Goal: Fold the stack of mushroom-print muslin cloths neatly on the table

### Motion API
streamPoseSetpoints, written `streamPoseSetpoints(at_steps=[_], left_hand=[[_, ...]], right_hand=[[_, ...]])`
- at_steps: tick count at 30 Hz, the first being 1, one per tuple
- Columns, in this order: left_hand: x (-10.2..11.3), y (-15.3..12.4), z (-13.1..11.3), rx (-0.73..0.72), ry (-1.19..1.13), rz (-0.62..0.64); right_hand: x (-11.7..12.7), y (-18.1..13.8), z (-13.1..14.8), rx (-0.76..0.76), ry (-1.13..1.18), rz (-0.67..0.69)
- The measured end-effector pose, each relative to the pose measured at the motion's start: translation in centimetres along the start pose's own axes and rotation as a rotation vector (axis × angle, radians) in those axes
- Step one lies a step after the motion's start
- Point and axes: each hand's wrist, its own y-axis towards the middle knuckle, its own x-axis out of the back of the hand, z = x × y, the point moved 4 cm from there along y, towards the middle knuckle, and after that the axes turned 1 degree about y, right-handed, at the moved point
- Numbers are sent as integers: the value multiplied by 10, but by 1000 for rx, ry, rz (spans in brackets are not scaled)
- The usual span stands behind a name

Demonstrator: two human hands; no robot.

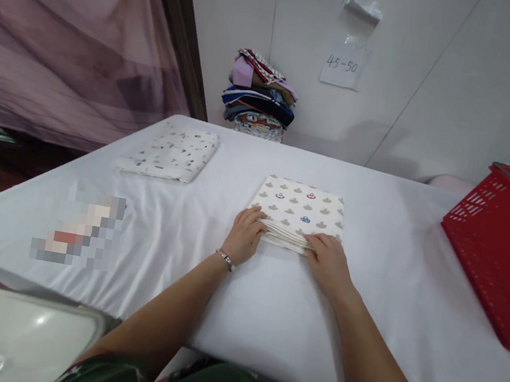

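A cream cloth, folded into a rectangle of several layers and printed with small grey, red and blue figures, lies flat in front of me. At its near left corner my left hand, with a bracelet on the wrist, pinches the layered edge. My right hand closes its thumb and fingers on the near edge towards the right. Between the hands the stacked layers show. To the left, apart from both hands, lies another folded white cloth with a small grey print.
White fabric covers the table. A red plastic basket stands at the right. Folded textiles are piled behind the far edge. A blurred-out item lies left. A white basin-like object sits at the lower left.
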Motion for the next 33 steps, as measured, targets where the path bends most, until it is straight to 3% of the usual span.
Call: streamPoseSetpoints(at_steps=[10, 20, 33], left_hand=[[-8, -1, 2, 7, 65, 55], [-16, 9, -18, -92, 172, 77], [-16, 5, -14, -150, 65, 65]], right_hand=[[3, -2, -8, -27, -9, 3], [4, -1, -7, -20, -2, 5], [0, 0, -2, 22, -6, -1]])
